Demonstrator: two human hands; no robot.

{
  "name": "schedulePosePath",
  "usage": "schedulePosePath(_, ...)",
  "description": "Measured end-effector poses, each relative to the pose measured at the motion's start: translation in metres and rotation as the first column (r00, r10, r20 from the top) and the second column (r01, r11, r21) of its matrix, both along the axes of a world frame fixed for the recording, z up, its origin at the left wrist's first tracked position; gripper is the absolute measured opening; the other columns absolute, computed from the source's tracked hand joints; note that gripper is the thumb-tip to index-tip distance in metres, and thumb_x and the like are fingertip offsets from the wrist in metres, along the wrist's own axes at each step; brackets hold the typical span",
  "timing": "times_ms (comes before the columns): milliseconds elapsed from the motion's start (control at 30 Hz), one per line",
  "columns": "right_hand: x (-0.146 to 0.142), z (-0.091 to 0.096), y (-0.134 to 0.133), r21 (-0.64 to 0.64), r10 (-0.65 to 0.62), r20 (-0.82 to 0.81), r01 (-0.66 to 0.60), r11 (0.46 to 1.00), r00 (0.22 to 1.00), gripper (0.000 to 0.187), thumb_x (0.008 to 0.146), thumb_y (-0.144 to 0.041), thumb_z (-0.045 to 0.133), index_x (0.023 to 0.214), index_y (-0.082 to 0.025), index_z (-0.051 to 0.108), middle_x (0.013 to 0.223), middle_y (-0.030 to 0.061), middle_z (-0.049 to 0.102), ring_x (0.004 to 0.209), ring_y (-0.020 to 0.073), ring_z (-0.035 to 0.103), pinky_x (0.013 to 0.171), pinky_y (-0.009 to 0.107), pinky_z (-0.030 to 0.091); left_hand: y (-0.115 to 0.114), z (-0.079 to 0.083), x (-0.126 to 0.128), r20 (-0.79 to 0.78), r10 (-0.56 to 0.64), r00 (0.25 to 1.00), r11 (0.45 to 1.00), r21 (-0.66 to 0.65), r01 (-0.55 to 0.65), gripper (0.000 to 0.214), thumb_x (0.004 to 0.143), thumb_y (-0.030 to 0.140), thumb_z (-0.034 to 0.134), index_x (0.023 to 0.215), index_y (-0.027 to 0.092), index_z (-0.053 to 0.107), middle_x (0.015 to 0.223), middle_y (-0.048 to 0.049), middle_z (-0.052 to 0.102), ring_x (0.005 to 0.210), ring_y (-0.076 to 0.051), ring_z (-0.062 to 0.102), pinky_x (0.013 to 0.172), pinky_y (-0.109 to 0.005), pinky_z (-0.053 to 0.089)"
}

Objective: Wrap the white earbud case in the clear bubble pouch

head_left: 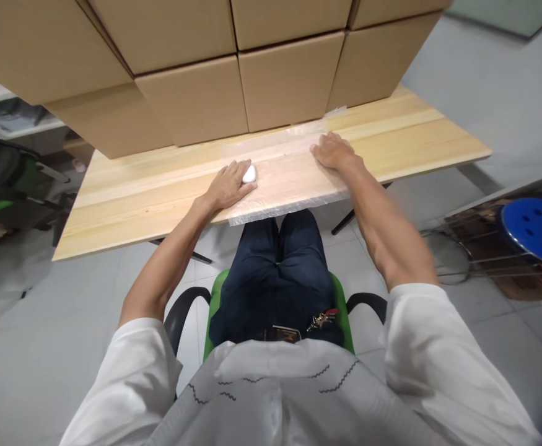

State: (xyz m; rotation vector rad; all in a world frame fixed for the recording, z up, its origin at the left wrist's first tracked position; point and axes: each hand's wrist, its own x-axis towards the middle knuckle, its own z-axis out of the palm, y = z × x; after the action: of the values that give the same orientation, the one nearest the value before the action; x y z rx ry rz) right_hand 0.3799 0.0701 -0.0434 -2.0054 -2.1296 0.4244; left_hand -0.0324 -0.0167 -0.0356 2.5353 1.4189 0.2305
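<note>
A sheet of clear plastic film (289, 176) lies flat on the wooden table (126, 195), its front edge hanging slightly over the table's edge. My left hand (227, 187) rests palm down at the film's left side. Between its thumb and index finger is a small, smooth white rounded object (249, 174), whose kind I cannot make out. At the film's right side, my right hand (333, 150) presses down with its fingers curled together on the film's edge. Its fingertips are partly hidden.
Large brown cardboard boxes (293, 80) are stacked along the table's back. I sit on a green chair (212, 310) with black armrests. A blue stool (537, 229) stands at the right. A shelf (24, 127) and dark chair parts are at the left.
</note>
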Motion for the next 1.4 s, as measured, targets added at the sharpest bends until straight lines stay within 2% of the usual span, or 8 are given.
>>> schedulePosePath(200, -0.067, -0.001, -0.016, 0.084, 0.209, -0.121, -0.2, 0.976, 0.97, 0.108, 0.126, -0.09, 0.04, 0.209, -0.021, 0.038, 0.218, 0.0131, 0.031, 0.205, 0.0497, 0.018, 0.168, 0.072, 0.015, -0.005, 0.005, 0.0, -0.056, 0.025, 0.998, 1.0, 0.0, -0.025, 0.104, 0.125, 0.081, 0.041, 0.206, 0.016, 0.036, 0.214, -0.023, 0.041, 0.2, -0.054, 0.035, 0.164, -0.07, 0.029)
schedulePosePath(333, -0.091, -0.002, -0.009, 0.007, 0.273, -0.118, -0.274, 0.962, 0.955, 0.103, 0.127, -0.085, 0.039, 0.21, -0.026, 0.037, 0.219, 0.0057, 0.027, 0.205, 0.0464, 0.019, 0.169, 0.069, 0.015, -0.01, 0.008, 0.001, -0.061, 0.043, 0.997, 0.999, -0.013, -0.044, 0.107, 0.124, 0.084, 0.038, 0.206, 0.015, 0.036, 0.214, -0.0225, 0.041, 0.201, -0.055, 0.033, 0.164, -0.072, 0.028)
schedulePosePath(500, -0.055, -0.013, 0.02, -0.012, 0.189, -0.091, -0.191, 0.982, 0.978, 0.106, 0.128, -0.083, 0.038, 0.211, -0.018, 0.031, 0.22, 0.0108, 0.021, 0.206, 0.0467, 0.015, 0.169, 0.064, 0.012, -0.017, 0.007, 0.0, -0.04, 0.054, 0.998, 0.998, -0.033, -0.056, 0.106, 0.125, 0.09, 0.035, 0.208, 0.023, 0.035, 0.214, -0.0184, 0.041, 0.203, -0.052, 0.031, 0.166, -0.072, 0.026)
schedulePosePath(667, -0.015, -0.021, 0.044, 0.026, 0.138, -0.078, -0.137, 0.99, 0.987, 0.099, 0.131, -0.076, 0.043, 0.21, -0.017, 0.031, 0.216, 0.0168, 0.036, 0.204, 0.0512, 0.018, 0.167, 0.077, 0.013, -0.021, 0.006, -0.001, -0.047, 0.068, 0.997, 0.997, -0.044, -0.07, 0.108, 0.125, 0.094, 0.03, 0.209, 0.026, 0.032, 0.215, -0.0178, 0.039, 0.204, -0.051, 0.027, 0.166, -0.074, 0.022)
schedulePosePath(967, 0.002, -0.014, 0.049, 0.049, 0.114, -0.083, -0.11, 0.993, 0.99, 0.085, 0.134, -0.07, 0.04, 0.208, -0.027, 0.04, 0.212, 0.0085, 0.045, 0.204, 0.0474, 0.022, 0.167, 0.08, 0.019, -0.026, 0.01, -0.001, -0.047, 0.072, 0.996, 0.994, -0.079, -0.075, 0.104, 0.126, 0.091, 0.035, 0.21, 0.029, 0.03, 0.215, -0.0163, 0.041, 0.205, -0.052, 0.023, 0.166, -0.078, 0.019)
schedulePosePath(1167, 0.008, -0.009, 0.041, 0.088, 0.098, -0.006, -0.098, 0.991, 0.995, 0.088, 0.14, -0.061, 0.019, 0.203, -0.002, 0.039, 0.212, 0.0297, 0.038, 0.202, 0.0454, 0.028, 0.162, 0.08, 0.024, -0.025, 0.006, -0.002, -0.035, 0.071, 0.997, 0.995, -0.07, -0.073, 0.105, 0.125, 0.095, 0.031, 0.21, 0.033, 0.029, 0.215, -0.0145, 0.041, 0.205, -0.051, 0.024, 0.166, -0.078, 0.021)
schedulePosePath(1267, 0.011, -0.002, 0.033, 0.148, 0.051, 0.013, -0.052, 0.988, 0.999, 0.08, 0.138, -0.055, 0.029, 0.203, -0.012, 0.045, 0.213, 0.0209, 0.04, 0.202, 0.0442, 0.029, 0.164, 0.077, 0.022, -0.024, 0.006, 0.0, -0.036, 0.073, 0.997, 0.996, -0.056, -0.075, 0.105, 0.126, 0.093, 0.033, 0.21, 0.03, 0.03, 0.215, -0.0154, 0.042, 0.204, -0.052, 0.025, 0.166, -0.077, 0.022)
schedulePosePath(1400, -0.009, 0.012, 0.009, 0.21, 0.05, 0.029, -0.055, 0.976, 0.998, 0.081, 0.132, -0.048, 0.045, 0.204, -0.012, 0.044, 0.218, 0.0134, 0.028, 0.205, 0.0434, 0.021, 0.169, 0.068, 0.016, -0.02, 0.007, 0.002, -0.074, 0.077, 0.994, 0.996, -0.037, -0.08, 0.105, 0.126, 0.089, 0.031, 0.21, 0.026, 0.03, 0.216, -0.016, 0.04, 0.204, -0.051, 0.027, 0.167, -0.073, 0.023)
